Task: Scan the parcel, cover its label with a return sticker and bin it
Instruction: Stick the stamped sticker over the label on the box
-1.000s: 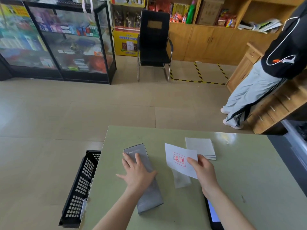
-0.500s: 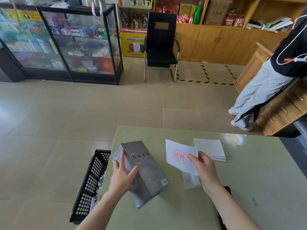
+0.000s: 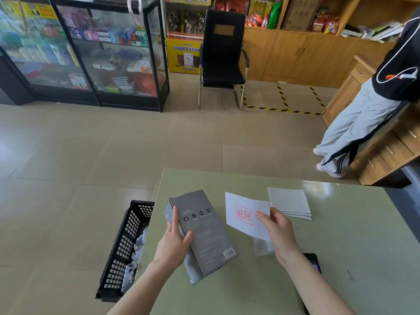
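Grey parcel (image 3: 201, 233) tilted, gripped by left hand (image 3: 173, 243) | right hand (image 3: 276, 233) pinching return sticker (image 3: 246, 215)

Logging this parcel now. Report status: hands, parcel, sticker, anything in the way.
Left hand grips grey parcel, tilted, barcode face up. Right hand pinches return sticker, not yet applied. Black basket beside table, path unobstructed.

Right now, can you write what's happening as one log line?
left hand: tilts grey parcel up | right hand: holds return sticker | sticker: not applied | basket: beside table
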